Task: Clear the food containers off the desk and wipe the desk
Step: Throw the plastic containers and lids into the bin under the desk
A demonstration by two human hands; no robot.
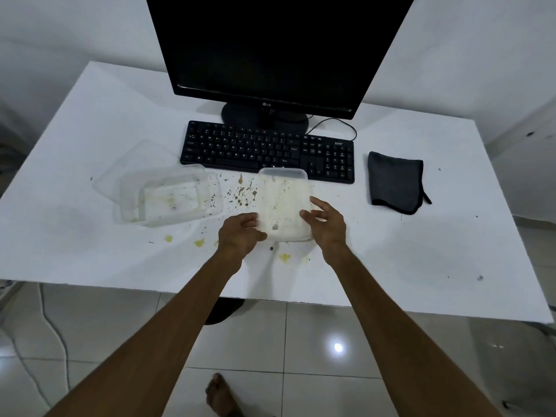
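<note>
Food container [284, 203], the smeared see-through one, sits mid-desk right in front of the keyboard [267, 152], its far edge just at the keyboard's near edge. Hard to tell whether it's a tub or a lid, the plastic is too cloudy. A second clear container [168, 198] is off to the left with what looks like a loose lid [132, 164] tucked partly under it, barely visible against the white desk [436, 251]. The monitor [276, 49] is cut off at the top.

Desk is spattered with brown flecks and yellow blobs [198, 242] around both containers. A dark folded cloth [394, 182] lies to the right of the keyboard. Glossy tiled floor below, plus a bare foot.

Left hand [240, 233] has curled fingers gripping the container's near-left edge; right hand [323, 222] grips its near-right edge, fingers bent over the rim.
</note>
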